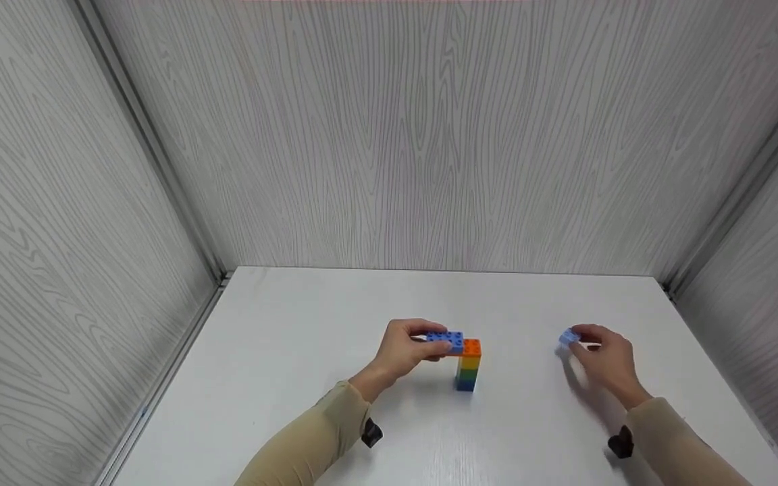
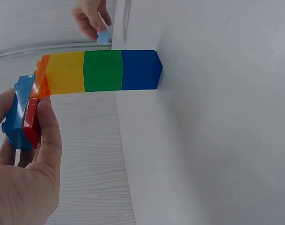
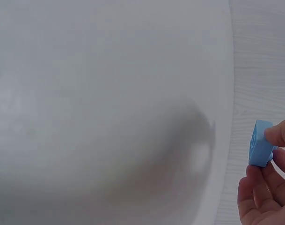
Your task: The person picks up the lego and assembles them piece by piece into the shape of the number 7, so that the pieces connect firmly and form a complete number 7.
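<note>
My left hand point(image 1: 399, 352) grips a blue brick point(image 2: 19, 110) between thumb and fingers, with a red piece point(image 2: 32, 118) under it. The blue brick lies over one end of an orange piece point(image 1: 472, 346), which tops an upright tower. Below the orange, yellow point(image 2: 65, 72), green point(image 2: 103, 70) and dark blue point(image 2: 139, 70) blocks run down to the white table. Off to the tower's right, my right hand point(image 1: 609, 359) pinches a small light blue brick point(image 3: 260, 145), held up above the table.
The white table point(image 1: 294, 304) spreads around the tower. Pale wood-grain panels stand behind it point(image 1: 389, 135) and at both sides. A black wrist device point(image 1: 371, 433) shows at the left cuff and another point(image 1: 621, 443) at the right.
</note>
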The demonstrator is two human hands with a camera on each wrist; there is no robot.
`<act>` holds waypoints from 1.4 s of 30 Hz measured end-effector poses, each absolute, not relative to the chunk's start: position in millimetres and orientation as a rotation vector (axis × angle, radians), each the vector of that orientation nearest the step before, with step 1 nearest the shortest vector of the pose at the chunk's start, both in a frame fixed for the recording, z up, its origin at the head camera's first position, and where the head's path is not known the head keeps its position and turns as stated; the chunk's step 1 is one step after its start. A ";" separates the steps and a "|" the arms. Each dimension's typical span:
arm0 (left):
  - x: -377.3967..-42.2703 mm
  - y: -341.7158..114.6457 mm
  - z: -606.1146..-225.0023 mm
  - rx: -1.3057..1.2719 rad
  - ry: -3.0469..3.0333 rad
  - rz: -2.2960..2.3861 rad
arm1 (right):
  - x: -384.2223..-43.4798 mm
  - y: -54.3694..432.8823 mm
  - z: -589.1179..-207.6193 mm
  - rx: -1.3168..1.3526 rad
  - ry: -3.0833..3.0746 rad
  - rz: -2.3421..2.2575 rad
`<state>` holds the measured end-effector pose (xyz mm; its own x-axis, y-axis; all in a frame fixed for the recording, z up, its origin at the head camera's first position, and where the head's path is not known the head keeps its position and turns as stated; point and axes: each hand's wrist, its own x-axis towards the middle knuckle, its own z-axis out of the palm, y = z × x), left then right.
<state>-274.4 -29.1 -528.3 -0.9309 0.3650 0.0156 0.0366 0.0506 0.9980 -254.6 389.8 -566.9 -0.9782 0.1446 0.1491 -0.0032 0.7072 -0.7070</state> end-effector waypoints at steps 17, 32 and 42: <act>-272.8 -29.2 -528.0 0.425 2.096 1.961 | -244.7 316.9 -538.3 0.254 -2.567 1.199; -272.6 -29.4 -527.8 0.420 2.110 1.956 | -235.0 256.5 -515.5 0.626 -2.523 1.366; -272.1 -30.3 -525.3 0.468 2.113 1.970 | -241.0 242.9 -516.5 0.827 -2.497 1.289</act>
